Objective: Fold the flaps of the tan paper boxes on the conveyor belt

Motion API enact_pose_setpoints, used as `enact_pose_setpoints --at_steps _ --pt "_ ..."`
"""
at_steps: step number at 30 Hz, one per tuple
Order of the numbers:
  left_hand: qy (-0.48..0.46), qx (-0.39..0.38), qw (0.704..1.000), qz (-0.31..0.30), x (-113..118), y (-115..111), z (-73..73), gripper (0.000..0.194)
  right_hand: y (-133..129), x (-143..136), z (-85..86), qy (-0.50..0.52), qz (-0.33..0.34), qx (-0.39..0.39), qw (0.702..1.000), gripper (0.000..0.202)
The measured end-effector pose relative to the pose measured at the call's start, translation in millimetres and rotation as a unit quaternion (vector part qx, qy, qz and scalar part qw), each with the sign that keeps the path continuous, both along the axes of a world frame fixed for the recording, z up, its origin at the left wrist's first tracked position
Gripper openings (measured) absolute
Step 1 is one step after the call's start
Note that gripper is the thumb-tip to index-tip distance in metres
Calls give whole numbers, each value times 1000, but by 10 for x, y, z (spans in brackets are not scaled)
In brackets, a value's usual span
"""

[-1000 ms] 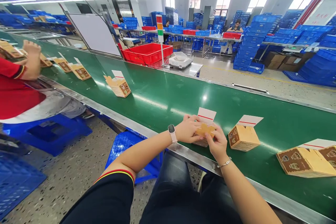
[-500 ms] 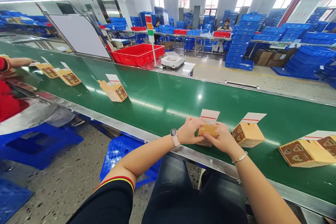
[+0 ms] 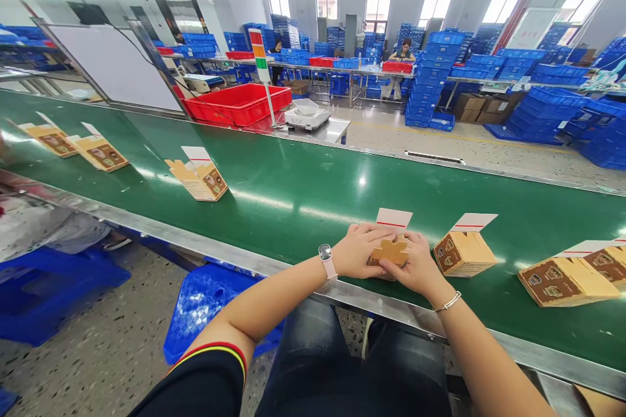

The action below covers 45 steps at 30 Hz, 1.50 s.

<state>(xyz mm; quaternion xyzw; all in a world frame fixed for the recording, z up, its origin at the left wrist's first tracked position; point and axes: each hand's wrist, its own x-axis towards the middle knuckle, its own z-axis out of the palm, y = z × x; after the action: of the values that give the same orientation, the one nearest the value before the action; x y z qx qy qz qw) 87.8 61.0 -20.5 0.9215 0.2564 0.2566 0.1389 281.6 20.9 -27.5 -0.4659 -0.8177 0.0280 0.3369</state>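
Both hands are around a small cardboard box (image 3: 391,251) at the near edge of the green conveyor belt (image 3: 293,218). My left hand (image 3: 360,249) grips its left side, with the fingers reaching across the top. On the right side, my right hand (image 3: 415,263) holds the box, its thumb pressed on the tan notched flap. Behind the fingers a white flap with a red line (image 3: 394,217) stands up. The box's lower part is mostly hidden by my hands. Just right of my right hand stands another brown-and-tan box (image 3: 463,253) with its white flap raised.
More boxes (image 3: 567,280) stand on the belt at the right. Further boxes with open flaps (image 3: 200,177) are at the left. Beyond the belt are a red bin (image 3: 239,104), a scale (image 3: 307,116) and a signal light (image 3: 260,55). A blue stool (image 3: 205,303) stands below the belt's metal edge.
My left fingers have moved further over the box top toward the right hand. The view has turned slightly right, and the co-worker's arm at the left has gone out of sight.
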Motion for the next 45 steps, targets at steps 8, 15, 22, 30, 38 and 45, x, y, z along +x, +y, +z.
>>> enact_pose_setpoints --at_steps 8,15,22,30,38,45 --pt "114 5 993 -18 237 -80 181 28 -102 93 -102 89 37 37 995 20" --pt "55 -37 997 -47 320 -66 100 24 -177 72 -231 271 -14 18 962 29" --pt "-313 -187 927 85 569 -205 -279 13 -228 79 -268 414 -174 -40 892 28" --pt "-289 -572 764 82 901 -135 -182 29 -194 389 -205 507 -98 -249 819 29" --pt "-313 -574 751 89 928 -204 -145 21 -297 465 -148 497 -242 -118 825 22" --pt "-471 -341 780 230 -156 -129 -331 25 -985 -21 -396 312 -57 32 948 26"
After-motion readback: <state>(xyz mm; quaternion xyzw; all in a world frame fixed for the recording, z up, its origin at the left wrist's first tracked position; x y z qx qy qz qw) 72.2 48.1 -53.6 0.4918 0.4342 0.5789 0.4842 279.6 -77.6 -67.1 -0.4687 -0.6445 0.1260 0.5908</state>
